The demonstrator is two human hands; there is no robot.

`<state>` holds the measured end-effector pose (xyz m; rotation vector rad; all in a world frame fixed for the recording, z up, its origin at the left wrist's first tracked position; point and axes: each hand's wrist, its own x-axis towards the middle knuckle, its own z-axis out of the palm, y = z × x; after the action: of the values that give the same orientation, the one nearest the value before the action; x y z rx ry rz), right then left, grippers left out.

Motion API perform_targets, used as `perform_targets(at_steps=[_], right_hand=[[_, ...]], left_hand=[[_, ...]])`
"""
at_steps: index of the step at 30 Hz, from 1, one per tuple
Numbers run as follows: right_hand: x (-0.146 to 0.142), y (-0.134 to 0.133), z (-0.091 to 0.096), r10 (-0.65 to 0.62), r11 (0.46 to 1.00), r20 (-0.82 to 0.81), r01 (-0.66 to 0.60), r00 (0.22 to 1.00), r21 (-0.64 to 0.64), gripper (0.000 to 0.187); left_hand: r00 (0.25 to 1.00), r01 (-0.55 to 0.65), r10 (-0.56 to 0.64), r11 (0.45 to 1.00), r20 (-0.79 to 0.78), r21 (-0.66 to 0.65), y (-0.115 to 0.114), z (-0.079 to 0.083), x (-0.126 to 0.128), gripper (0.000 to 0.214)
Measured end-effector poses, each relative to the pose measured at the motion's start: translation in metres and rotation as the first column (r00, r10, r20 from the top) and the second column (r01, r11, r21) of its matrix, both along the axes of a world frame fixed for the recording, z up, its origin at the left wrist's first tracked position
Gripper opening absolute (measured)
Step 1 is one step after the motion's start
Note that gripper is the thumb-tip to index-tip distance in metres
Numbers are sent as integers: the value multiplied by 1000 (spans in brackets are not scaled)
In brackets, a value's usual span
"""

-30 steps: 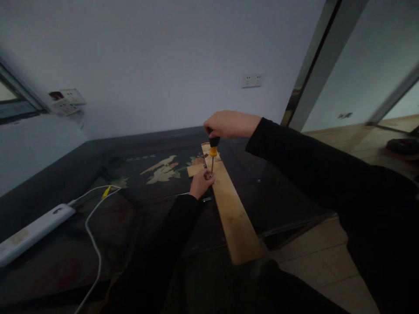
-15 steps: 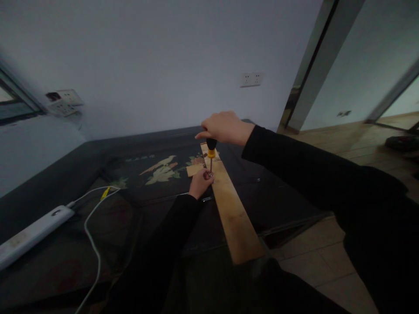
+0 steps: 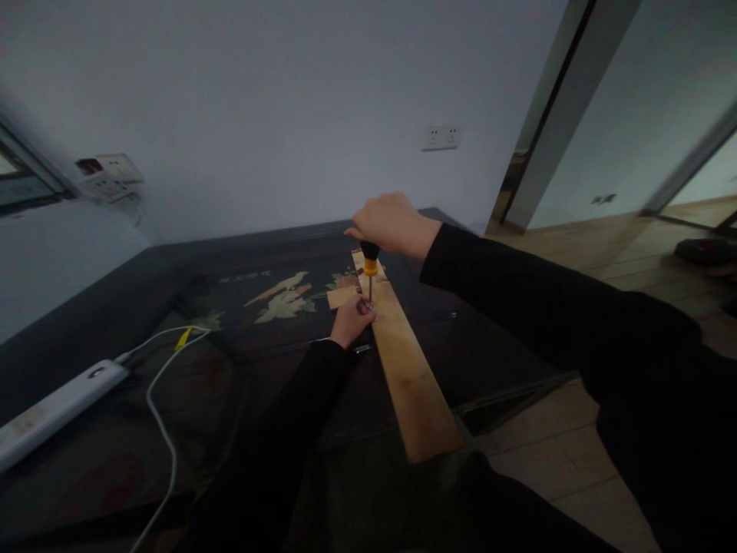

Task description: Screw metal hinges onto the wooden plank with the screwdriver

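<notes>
A long pale wooden plank [image 3: 411, 376] lies across a dark table [image 3: 97, 307], one end sticking out over the near edge. My right hand [image 3: 388, 223] is closed over the top of a screwdriver [image 3: 369, 265] with a black and yellow handle, which stands upright with its tip on the plank. My left hand [image 3: 351, 321] pinches at the shaft's tip on the plank; the small thing under its fingers is too small to name. A short wooden block [image 3: 344, 296] lies beside the plank, just beyond my left hand.
A white power strip [image 3: 51, 411] with a white cable [image 3: 161, 422] lies at the table's left. The tabletop bears a bird and flower picture [image 3: 282, 296]. Wall sockets [image 3: 441, 137] sit on the back wall. Tiled floor [image 3: 581, 461] and a doorway are at the right.
My right hand has turned a little on the screwdriver handle and edged left. My left hand stays at the tip. The view has shifted slightly.
</notes>
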<state>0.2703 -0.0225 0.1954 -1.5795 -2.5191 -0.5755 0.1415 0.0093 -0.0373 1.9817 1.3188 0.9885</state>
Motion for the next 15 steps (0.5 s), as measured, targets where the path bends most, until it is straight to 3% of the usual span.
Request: perform_targets(at_steps=[3,6,10,15], right_hand=[[-4,1,-1,-11,1000,-39,12,999,18,49],[0,2,3,17,997,-73,-23,997,-73,51],[10,4,6,134,959,-116,-158,984,-234,40],[19,3,1,145,957,-182,-185,973,-224,32]], left_hand=[[1000,-5,5,1000,-9,-12,0,1,1,23],[999,-23,23,1000,-33,1,-2,2,1,25],[989,-106,110,993,-96,44,-2,3,-1,40],[967,-139,133,990,-215,-14,4,2,-3,42]])
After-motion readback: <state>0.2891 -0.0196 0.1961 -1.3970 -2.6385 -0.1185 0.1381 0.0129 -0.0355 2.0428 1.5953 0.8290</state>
